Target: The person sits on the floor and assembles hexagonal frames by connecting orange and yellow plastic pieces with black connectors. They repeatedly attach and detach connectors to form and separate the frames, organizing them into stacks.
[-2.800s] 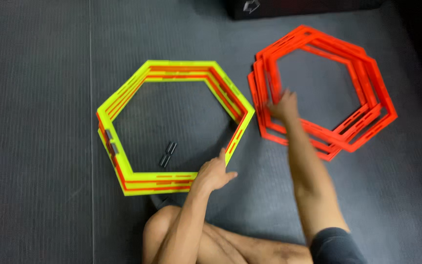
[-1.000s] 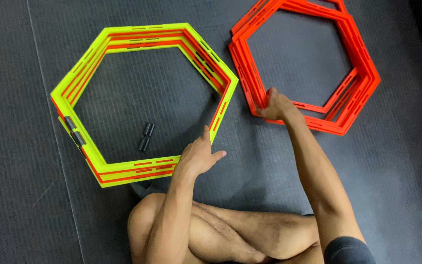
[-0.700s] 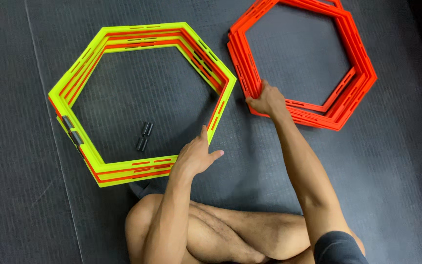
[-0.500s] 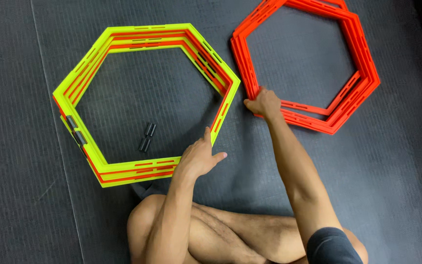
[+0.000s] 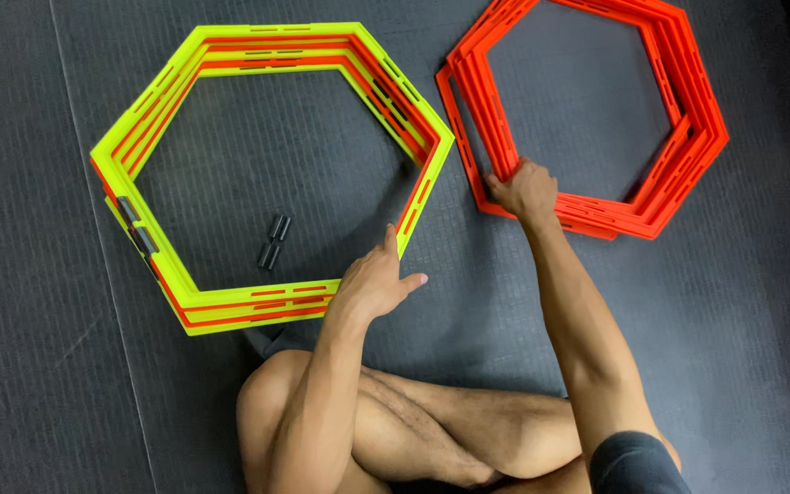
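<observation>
A stack of yellow and orange hexagon rings lies on the dark mat, left of centre. A second stack of orange hexagon rings lies to its right. My left hand rests flat on the near right corner of the yellow stack, fingers spread, index finger pointing up along the edge. My right hand grips the near left corner of the orange stack, fingers curled over the ring edge. Two small black clips lie inside the yellow hexagon. Black clips sit on that stack's left side.
Dark ribbed floor mats cover the whole floor, with a seam running down the left side. My crossed bare legs fill the bottom centre of the view, just below the yellow stack.
My right hand has slid along the orange stack's near left corner and closed on it. The orange stack has shifted slightly. My left hand stays on the yellow stack.
</observation>
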